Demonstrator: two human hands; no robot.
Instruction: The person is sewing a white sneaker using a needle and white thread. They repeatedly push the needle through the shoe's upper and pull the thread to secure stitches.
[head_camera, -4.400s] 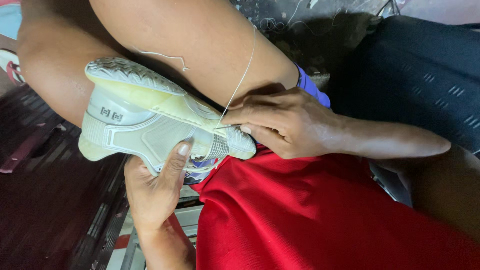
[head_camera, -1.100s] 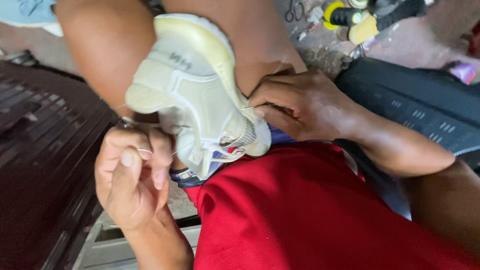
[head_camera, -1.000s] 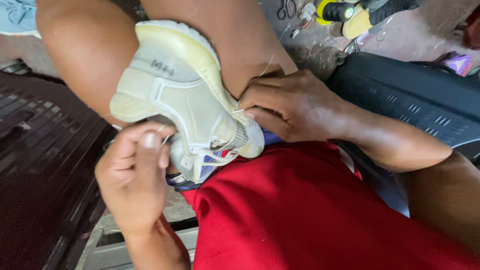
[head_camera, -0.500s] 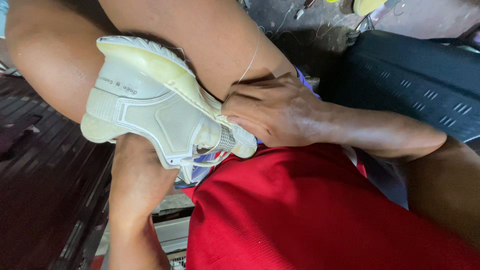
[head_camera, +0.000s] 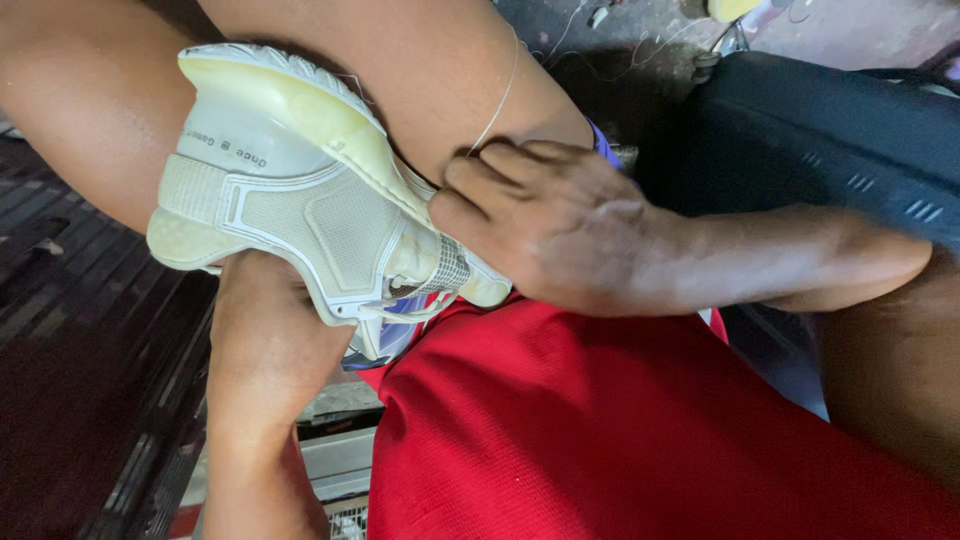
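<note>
**Shoe braced on the lap, thread drawn at the sole edge**

At the left, dark slatted flooring (head_camera: 70, 400) fills the edge of the view. Next comes the left hand (head_camera: 265, 340), reaching up under the white sneaker (head_camera: 300, 215) from below; its fingers are hidden behind the upper, so I cannot tell how tightly it grips, only that it props the shoe from underneath.

The sneaker lies on its side against a bare leg (head_camera: 420, 70), its yellowed sole (head_camera: 300, 105) turned up and away and the toe pointing right toward the red cloth (head_camera: 620, 430) over the lap. It looks light and easy to turn. The mesh upper should give under the fingers, while the rubber sole seems stiffer and springy, with a smooth rim that could slip; the heel and the midfoot panel appear the firmest places to hold.

Right of that, the right hand (head_camera: 560, 230) rests on the toe end, fingers curled and pinched close at the seam where sole meets upper. A thin pale thread (head_camera: 500, 95) runs up from those fingers across the leg. It looks taut, fine, and easy to lose from a loose pinch.

Farthest right lies a dark padded seat or bag (head_camera: 820, 130).
</note>
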